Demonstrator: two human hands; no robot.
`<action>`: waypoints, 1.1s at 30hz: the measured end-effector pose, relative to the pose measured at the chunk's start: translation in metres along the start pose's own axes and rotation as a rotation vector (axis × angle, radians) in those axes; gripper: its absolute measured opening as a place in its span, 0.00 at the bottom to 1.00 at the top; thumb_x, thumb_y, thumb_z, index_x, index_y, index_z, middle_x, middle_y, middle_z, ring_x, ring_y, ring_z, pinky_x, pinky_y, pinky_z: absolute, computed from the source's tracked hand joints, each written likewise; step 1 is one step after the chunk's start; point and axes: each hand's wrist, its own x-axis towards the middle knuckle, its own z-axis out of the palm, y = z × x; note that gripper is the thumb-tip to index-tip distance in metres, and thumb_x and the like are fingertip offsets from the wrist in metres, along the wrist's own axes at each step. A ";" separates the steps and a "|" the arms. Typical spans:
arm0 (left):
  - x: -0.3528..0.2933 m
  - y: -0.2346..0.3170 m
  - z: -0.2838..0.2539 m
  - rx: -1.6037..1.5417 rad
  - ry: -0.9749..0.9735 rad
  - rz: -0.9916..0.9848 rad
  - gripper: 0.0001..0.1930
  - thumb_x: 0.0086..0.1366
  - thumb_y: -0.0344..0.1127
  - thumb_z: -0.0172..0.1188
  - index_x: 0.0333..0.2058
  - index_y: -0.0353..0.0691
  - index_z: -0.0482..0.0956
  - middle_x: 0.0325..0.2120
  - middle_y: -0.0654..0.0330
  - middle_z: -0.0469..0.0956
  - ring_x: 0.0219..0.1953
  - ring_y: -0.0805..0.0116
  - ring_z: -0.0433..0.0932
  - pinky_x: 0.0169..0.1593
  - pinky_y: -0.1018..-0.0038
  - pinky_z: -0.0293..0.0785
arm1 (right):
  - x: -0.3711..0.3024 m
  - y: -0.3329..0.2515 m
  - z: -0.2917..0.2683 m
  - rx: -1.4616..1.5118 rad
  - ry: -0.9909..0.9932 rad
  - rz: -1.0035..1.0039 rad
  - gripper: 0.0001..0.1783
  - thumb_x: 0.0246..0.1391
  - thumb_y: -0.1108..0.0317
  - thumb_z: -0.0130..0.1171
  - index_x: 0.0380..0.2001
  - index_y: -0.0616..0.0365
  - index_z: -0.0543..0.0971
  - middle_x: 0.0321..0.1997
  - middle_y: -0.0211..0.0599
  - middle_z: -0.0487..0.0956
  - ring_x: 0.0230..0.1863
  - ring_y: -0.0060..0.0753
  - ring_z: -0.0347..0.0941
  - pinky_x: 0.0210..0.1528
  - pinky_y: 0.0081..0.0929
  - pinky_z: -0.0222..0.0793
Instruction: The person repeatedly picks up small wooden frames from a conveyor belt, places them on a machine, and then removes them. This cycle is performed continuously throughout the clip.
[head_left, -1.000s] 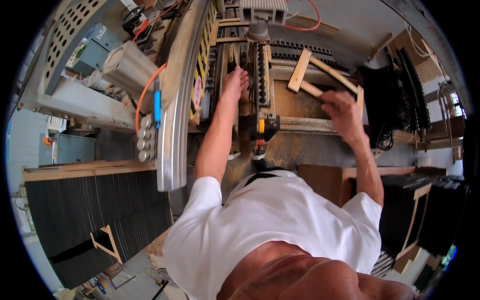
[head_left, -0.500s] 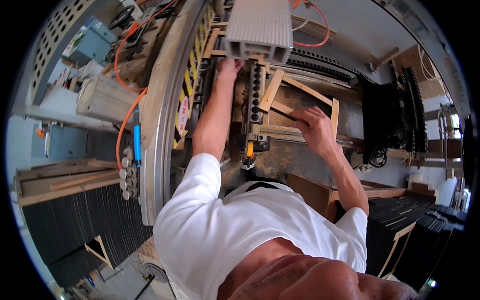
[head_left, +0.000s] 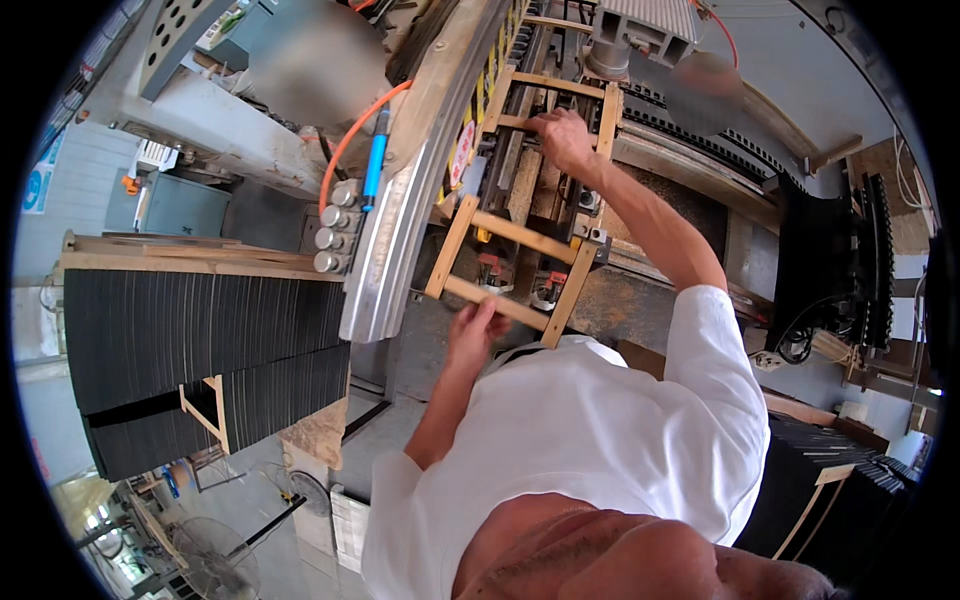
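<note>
Nearer wooden frame, closest bar in left hand, sides extending forward

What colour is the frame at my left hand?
The frame is light yellowish brown, like bare wood; the head view shows it best.

The machine's parallel rails carry a wooden frame, laid across them. A second frame extends over the near end; whether it rests on the metal there cannot be told. The grey floor bears brown sawdust around that end. Farther left, a black stack has a pale piece on it, and boards run along its far edge.
</note>
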 end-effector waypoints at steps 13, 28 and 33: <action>-0.063 -0.048 -0.104 -0.216 0.375 -0.040 0.12 0.64 0.42 0.61 0.37 0.40 0.76 0.28 0.64 0.77 0.30 0.72 0.77 0.35 0.75 0.75 | 0.077 0.069 0.019 -0.370 -0.154 -0.038 0.04 0.45 0.69 0.61 0.28 0.49 0.82 0.28 0.33 0.81 0.44 0.39 0.73 0.48 0.38 0.61; -0.006 -0.067 -0.093 -0.694 0.403 0.008 0.07 0.65 0.39 0.60 0.35 0.43 0.77 0.28 0.66 0.78 0.32 0.72 0.77 0.37 0.77 0.75 | 0.118 0.135 0.055 -0.330 -0.028 -0.068 0.08 0.47 0.74 0.57 0.31 0.49 0.82 0.27 0.38 0.80 0.39 0.41 0.75 0.46 0.38 0.62; 0.005 -0.078 -0.111 -0.738 0.404 0.070 0.06 0.66 0.38 0.59 0.35 0.43 0.78 0.28 0.67 0.80 0.32 0.73 0.79 0.36 0.79 0.77 | 0.127 0.121 0.053 -0.402 -0.105 -0.005 0.10 0.47 0.73 0.58 0.33 0.48 0.82 0.38 0.38 0.80 0.47 0.42 0.74 0.50 0.40 0.65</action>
